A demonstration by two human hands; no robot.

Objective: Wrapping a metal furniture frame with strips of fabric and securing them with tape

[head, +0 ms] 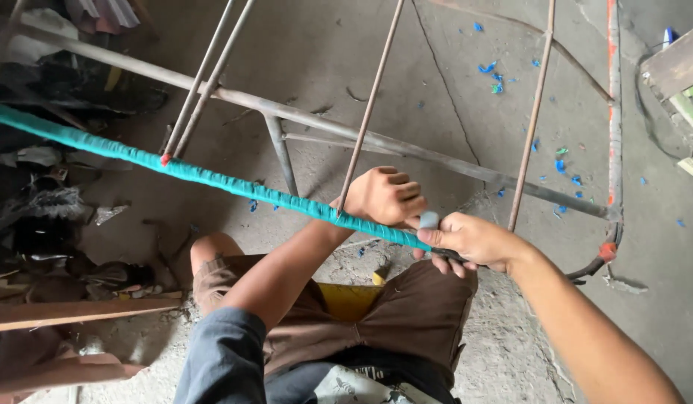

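A long metal rod wrapped in teal tape (204, 176) runs from the upper left down to my hands. My left hand (382, 196) is fisted around the wrapped rod where a thin upright bar (370, 105) meets it. My right hand (470, 241) pinches a small grey roll or tape end (429, 220) at the wrap's lower end, with the bare rod continuing under its fingers toward an orange-marked bend (607, 251).
The rod belongs to a rusty metal frame with several thin bars (533, 112) and a thicker grey pipe (301, 116). I sit on a yellow stool (348, 299) on a concrete floor strewn with blue scraps (493, 69). Wood planks (69, 313) and clutter lie left.
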